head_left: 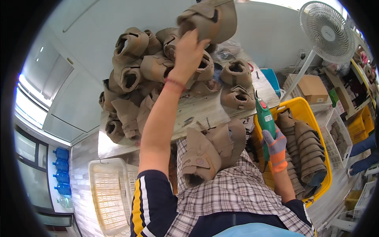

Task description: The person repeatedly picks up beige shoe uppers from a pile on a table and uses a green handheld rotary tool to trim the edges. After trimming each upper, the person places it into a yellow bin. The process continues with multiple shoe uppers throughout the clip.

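Note:
Raised over the far side of the table, my bare left hand grips the lower edge of a brown shoe upper, which is slightly blurred. Below it, a heap of similar brown shoe uppers covers much of the table. Two more uppers rest in my lap on a checked apron. My right hand, in a grey and orange glove, is wrapped round a green power hand tool with a red button and a narrow pointed tip directed away from me.
Stacked brown uppers fill a yellow crate at my right. The worn white table stands ahead. A white plastic basket sits on the left floor. A white fan and a cardboard box stand at the far right.

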Demonstrator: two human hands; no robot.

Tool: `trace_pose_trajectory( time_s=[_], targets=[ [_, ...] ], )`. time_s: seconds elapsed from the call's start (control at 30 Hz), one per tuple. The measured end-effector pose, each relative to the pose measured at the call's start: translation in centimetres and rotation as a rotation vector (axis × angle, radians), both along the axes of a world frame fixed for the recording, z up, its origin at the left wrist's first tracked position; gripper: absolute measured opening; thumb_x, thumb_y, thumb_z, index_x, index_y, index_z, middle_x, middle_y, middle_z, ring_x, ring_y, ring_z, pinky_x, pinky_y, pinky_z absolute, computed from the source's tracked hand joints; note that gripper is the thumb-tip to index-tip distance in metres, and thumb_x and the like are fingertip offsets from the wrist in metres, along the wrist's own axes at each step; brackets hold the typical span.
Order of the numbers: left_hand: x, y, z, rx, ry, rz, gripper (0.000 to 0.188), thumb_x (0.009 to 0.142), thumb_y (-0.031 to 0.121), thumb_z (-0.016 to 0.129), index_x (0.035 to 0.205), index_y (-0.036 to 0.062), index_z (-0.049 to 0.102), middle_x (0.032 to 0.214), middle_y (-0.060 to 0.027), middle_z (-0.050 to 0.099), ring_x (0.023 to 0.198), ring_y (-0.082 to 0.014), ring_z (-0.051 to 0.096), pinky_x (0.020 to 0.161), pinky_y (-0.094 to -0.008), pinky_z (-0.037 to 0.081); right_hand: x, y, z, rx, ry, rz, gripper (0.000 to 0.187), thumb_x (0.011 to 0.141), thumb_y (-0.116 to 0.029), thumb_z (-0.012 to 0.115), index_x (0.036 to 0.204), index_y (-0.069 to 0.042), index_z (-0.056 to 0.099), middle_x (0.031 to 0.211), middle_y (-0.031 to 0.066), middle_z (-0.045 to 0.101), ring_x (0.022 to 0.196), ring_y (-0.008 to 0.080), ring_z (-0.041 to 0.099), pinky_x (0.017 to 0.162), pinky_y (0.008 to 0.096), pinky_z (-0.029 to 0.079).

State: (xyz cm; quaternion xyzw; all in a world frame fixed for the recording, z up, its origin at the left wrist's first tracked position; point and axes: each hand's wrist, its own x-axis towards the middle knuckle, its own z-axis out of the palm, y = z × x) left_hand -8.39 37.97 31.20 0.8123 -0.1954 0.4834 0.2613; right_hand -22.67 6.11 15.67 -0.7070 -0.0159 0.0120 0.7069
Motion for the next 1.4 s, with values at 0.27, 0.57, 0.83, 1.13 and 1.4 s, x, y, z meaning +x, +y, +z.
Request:
trace_pose_trajectory(
  time_s=[0.27,0.57,0.83,1.13,1.4],
  targets=[
    [17.3,0.7,-15.3,-0.129,0.508,0.302,0.043,0.073,0.018,0.068,0.109,-0.0047,0.059,0.112,-0.0253,0.057,0.111,-0.0401,0.051,0.096,-0.0424,0.042,-0.4,-1.3,-0.6,-0.094,0.031,-0.01,0.027,0.085,-0.021,0.068,0.098,0.0,0.059,0.07,0.0013,0.057,0.057,0.0087,0.053,0.052,0.0227,0.041],
    [-15.7,1.0,-7.7,-0.416,1.022,-0.121,0.03,0.09,0.015,0.057,0.062,0.0054,0.05,0.058,0.0001,0.052,0.051,-0.0063,0.047,0.05,-0.0228,0.037,-1.4,-2.8,-2.2,-0.066,0.032,-0.07,0.023,0.088,-0.024,0.064,0.087,-0.001,0.057,0.065,0.0021,0.055,0.056,0.0092,0.05,0.052,0.0232,0.039],
    [-35.8,-3.2,-16.2,-0.052,0.57,0.221,0.022,0.071,0.009,0.077,0.09,0.0026,0.067,0.084,-0.0099,0.06,0.08,-0.0259,0.057,0.07,-0.033,0.046,-2.1,-0.6,-3.3,-0.135,0.057,0.033,0.026,0.087,-0.025,0.066,0.092,-0.001,0.059,0.065,0.002,0.056,0.057,0.0092,0.051,0.053,0.0233,0.04],
    [-35.0,-4.1,-18.5,-0.263,1.367,0.1,0.037,0.087,0.033,0.063,0.093,-0.0032,0.065,0.084,-0.0178,0.064,0.073,-0.0291,0.062,0.066,-0.0357,0.048,-2.4,0.7,-5.4,-0.239,0.024,0.118,0.027,0.084,-0.022,0.07,0.097,-0.001,0.061,0.071,0.0022,0.06,0.06,0.0081,0.053,0.054,0.0234,0.041],
    [-35.0,4.6,-9.4,-1.569,0.638,-0.421,0.053,0.084,0.021,0.061,0.127,-0.0063,0.046,0.122,-0.0151,0.057,0.11,-0.0285,0.058,0.095,-0.0394,0.046,-3.4,0.3,-1.6,-0.36,-0.23,0.236,0.046,0.072,-0.021,0.079,0.107,0.001,0.06,0.08,0.0037,0.064,0.069,0.0077,0.054,0.063,0.0255,0.047]
  ],
)
